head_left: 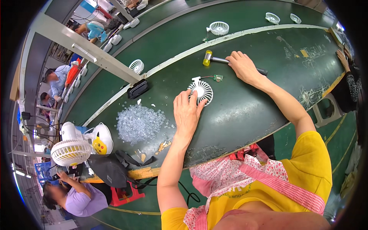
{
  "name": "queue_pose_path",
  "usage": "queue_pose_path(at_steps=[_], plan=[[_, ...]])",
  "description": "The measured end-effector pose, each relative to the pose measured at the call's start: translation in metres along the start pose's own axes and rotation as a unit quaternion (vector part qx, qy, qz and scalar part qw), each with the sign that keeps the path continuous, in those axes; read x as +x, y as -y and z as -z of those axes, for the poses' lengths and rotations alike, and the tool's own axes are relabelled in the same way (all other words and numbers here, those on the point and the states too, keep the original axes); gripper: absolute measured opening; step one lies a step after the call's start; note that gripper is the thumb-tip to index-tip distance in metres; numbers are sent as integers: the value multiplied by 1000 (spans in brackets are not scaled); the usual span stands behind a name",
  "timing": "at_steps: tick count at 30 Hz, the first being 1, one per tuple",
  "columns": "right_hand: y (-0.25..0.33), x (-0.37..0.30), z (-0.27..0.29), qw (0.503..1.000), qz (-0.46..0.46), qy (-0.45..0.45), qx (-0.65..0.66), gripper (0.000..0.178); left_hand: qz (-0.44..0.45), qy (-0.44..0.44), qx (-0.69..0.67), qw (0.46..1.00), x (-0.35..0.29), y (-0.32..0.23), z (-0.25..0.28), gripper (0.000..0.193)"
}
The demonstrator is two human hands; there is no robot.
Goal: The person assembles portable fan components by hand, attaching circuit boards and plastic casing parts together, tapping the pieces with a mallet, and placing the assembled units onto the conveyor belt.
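Note:
My left hand point(186, 113) holds a small round white fan head point(201, 91) against the green bench top, fingers and thumb at its near left edge. A short white neck sticks out from the fan's far side. Thin wires run from there to a little green circuit board point(218, 78), which lies to the right. Farther right, my right hand point(244, 68) is closed over the handle of a mallet point(207, 58). The mallet's yellow-faced head points left and its dark grip shows beyond my palm. My palm hides part of the handle.
Left of my left hand lies a heap of small clear plastic pieces point(140, 123). A metal post stands by a black box point(137, 89). White fan heads point(219, 28) sit on the far green strip. A white desk fan point(71, 149) and co-workers are at left; another person's hand point(342, 60) is at right.

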State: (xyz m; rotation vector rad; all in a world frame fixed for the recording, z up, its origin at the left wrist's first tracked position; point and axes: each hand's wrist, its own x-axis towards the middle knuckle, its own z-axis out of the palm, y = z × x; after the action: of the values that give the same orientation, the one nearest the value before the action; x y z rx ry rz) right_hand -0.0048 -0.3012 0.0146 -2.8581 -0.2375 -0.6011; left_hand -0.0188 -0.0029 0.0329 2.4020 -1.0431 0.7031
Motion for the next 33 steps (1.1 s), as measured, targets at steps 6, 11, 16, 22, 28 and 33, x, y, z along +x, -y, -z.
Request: queue_pose_path(at_steps=[6,11,16,22,28,33], plan=[[55,17,57,969,8,-32,245,27,-1,-10,6,1000,-4,3,3,41],[82,-3,62,971,24,25,237,31,-2,-3,-2,1000,-2,1,3,39],[50,5,32,990,24,20,137,26,22,-17,-67,997,-5,22,8,28],[50,25,28,984,72,-30,161,26,190,-21,149,970,-17,99,47,14],[81,39,-6,962,117,102,226,25,330,51,143,932,-34,124,68,14],[91,33,-24,961,119,62,240,17,334,68,135,930,-35,125,67,10]])
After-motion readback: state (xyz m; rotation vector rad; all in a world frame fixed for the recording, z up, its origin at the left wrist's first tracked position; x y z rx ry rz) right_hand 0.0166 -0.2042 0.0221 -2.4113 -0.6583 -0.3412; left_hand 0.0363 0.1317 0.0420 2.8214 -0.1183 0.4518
